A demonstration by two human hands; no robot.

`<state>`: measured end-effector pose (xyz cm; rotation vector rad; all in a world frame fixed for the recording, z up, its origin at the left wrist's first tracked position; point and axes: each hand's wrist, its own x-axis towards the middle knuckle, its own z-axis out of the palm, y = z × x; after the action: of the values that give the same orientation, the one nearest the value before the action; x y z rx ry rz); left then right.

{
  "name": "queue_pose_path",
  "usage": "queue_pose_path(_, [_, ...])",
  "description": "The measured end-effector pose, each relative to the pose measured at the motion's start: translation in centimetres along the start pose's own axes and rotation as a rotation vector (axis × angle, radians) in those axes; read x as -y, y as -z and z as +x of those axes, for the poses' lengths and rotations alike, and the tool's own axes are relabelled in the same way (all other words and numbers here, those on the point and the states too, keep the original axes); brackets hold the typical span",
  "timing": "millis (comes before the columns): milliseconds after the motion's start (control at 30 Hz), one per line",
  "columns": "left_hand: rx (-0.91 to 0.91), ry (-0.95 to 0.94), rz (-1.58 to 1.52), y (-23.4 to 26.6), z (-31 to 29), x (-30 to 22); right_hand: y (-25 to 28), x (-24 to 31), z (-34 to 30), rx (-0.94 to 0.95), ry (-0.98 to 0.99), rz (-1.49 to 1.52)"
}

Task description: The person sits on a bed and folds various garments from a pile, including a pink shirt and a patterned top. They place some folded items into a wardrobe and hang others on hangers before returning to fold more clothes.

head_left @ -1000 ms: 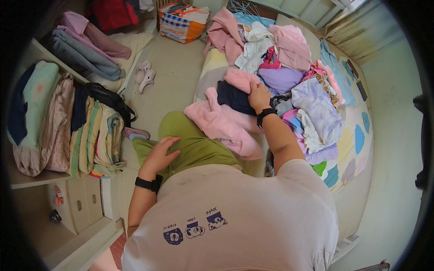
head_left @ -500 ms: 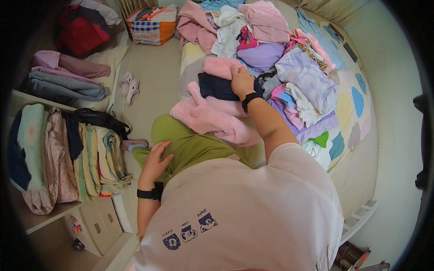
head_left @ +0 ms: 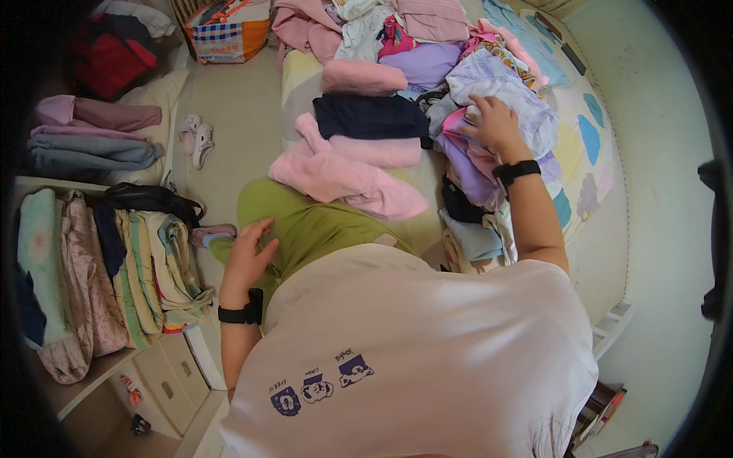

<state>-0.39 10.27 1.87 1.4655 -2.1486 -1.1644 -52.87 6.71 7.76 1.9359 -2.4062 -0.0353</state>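
The pink cloth by the right hand is stretched far to near; whether it is pinched cannot be told.

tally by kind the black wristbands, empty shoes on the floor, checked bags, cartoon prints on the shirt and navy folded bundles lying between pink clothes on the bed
Black wristbands: 2
Empty shoes: 2
Checked bag: 1
Cartoon prints: 3
Navy folded bundle: 1
Total: 9
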Motion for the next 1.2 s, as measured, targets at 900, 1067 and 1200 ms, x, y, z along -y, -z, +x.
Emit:
queue_pose_path(900, [0.084, 0.068, 0.038, 0.2, -0.8, -0.7, -2.3, 1.0, -8.0, 0.108, 0.221, -0.384])
queue_pose_path(1067, [0.044, 0.040, 0.006, -0.2, -1.6, -0.9, -1.0, -3.5, -4.0, 0.061, 0.034, -0.130])
queue_pose_path(1200, [0.024, 0.039, 0.015, -0.7, -1.6, -0.9, 1.5, -7.5, 0.3, -0.003, -0.224, -0.070])
